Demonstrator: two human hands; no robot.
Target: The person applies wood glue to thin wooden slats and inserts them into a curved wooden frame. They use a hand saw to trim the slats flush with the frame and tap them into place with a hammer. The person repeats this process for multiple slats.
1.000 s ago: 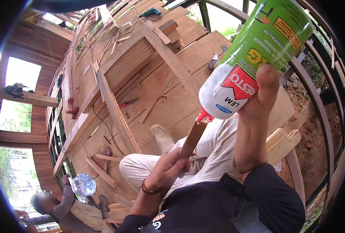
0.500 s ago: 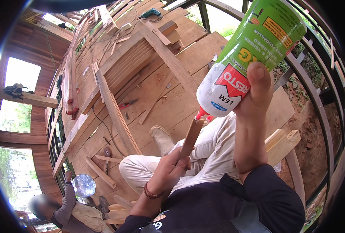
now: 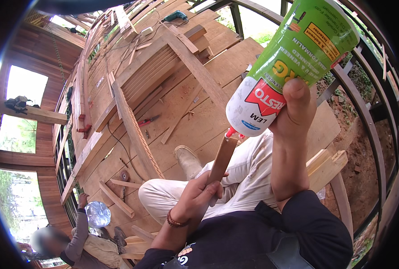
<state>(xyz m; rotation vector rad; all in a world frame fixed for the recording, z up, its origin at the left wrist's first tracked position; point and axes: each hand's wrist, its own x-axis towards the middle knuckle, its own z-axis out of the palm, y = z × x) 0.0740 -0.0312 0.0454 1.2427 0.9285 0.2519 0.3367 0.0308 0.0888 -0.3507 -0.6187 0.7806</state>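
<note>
Bottle [image 3: 293, 56] has shifted slightly left over the last second, tipped nozzle-down above the lap's right side, right hand [image 3: 294, 112] wrapped round it. Nozzle [image 3: 230, 132] still at strip's [image 3: 222, 159] far end, contact unclear. Left hand [image 3: 198, 197] stays clenched on the strip's near part, so work looks ongoing at that end

I count one squeeze bottle [image 3: 291, 65], one small wooden strip [image 3: 222, 160], one teal power drill [image 3: 174, 16], one clear jug [image 3: 98, 214] and one co-worker [image 3: 79, 237].
</note>
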